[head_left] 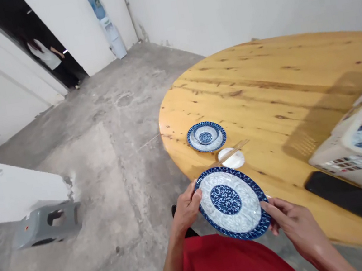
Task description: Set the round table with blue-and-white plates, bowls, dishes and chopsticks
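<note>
Between my two hands is a blue-and-white patterned plate (226,200), held over the table's near edge. My left hand (187,207) grips its left rim, thumb on top. On the right rim my right hand (286,215) is closed, thumb on the upper face and fingers underneath. Just beyond it, wooden chopsticks (238,147) lie across a small white dish (233,159); their near ends are hidden behind the plate. Farther back, a small bowl (206,136) sits on another blue-rimmed plate (196,147).
The round wooden table (261,77) fills the right side. On it stand a white plastic basket (337,145) with patterned dishes inside and a black flat object (356,201). A grey stool (49,225) and a water dispenser (114,38) stand on the floor. A person (46,56) is at the dark doorway.
</note>
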Demonstrator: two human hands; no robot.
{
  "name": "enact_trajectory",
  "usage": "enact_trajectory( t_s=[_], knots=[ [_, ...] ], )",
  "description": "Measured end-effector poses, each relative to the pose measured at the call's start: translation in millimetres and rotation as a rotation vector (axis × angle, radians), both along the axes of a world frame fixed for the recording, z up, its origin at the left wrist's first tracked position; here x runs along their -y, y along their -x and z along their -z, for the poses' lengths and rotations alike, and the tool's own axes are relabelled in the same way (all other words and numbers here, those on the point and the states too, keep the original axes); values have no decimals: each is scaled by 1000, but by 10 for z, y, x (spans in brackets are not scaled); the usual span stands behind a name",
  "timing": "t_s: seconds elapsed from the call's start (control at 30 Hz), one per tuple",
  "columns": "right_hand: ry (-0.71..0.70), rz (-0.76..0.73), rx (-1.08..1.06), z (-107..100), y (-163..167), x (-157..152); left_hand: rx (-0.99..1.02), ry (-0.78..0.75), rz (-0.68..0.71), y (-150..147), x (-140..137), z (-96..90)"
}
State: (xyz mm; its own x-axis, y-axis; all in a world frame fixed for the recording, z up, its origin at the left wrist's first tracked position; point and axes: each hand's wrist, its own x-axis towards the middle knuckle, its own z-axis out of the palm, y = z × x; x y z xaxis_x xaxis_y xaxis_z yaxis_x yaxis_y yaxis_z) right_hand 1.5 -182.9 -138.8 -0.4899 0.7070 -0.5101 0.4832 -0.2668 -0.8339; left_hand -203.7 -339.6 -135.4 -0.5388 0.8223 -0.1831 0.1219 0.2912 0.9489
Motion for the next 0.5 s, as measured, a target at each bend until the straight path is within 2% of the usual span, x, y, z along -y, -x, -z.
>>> enact_trajectory(
  t_s=[0.13,0.27,0.37,0.5],
  knots=[
    [30,30,-27,-12,793,342,-28,38,-1,796,326,-12],
    [62,74,-66,73,1461,697,-49,60,21,1531,570,-1],
    [82,127,-96,142,1848,872,-33,63,36,1965,596,-25],
    [68,203,-97,193,2279,878,-5,69,80,2439,417,-25]
  ],
)
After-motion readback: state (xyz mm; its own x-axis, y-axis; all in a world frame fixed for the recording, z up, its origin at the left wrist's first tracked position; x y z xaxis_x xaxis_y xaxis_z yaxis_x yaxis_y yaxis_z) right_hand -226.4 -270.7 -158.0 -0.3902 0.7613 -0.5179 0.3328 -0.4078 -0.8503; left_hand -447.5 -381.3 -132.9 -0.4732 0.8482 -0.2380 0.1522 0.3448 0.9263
